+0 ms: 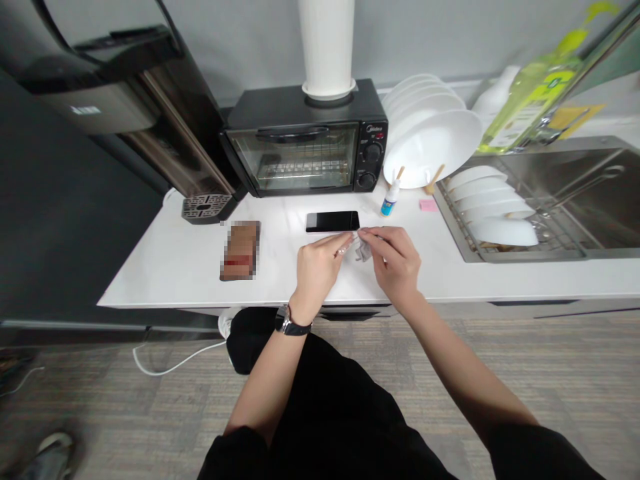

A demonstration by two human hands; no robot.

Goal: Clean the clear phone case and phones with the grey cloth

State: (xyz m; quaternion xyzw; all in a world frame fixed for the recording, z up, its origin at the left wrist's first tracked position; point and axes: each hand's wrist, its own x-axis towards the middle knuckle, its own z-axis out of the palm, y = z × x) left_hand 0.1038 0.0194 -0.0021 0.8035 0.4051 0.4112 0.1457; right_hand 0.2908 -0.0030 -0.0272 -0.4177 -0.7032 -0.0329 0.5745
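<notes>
Countertop point(175, 267), white, running the width of the view, with a steel sink point(595, 200) set into its right end. Water dispenser point(125, 107), dark, tall, at the far left. Toaster oven point(305, 143), black, glass-fronted, against the wall, a white cylinder point(327, 47) standing on its top. Stack of white plates point(430, 133) leaning upright just right of the oven; more white dishes point(495, 207) lying in the sink rack. Green bottle point(535, 100) behind the sink. Brown flat item point(241, 250), blurred, on the counter left of centre. Phone point(333, 221), black, face up, lying flat in front of the oven. Small glue bottle point(391, 198), upright, just right of the phone. Pink note point(429, 205) beside it. Left hand point(317, 270), watch on the wrist, and right hand point(395, 260), both pinched with narrow fingertip grips on a small clear plastic wrapper point(361, 248), held between them just above the counter, near the phone's front edge.
</notes>
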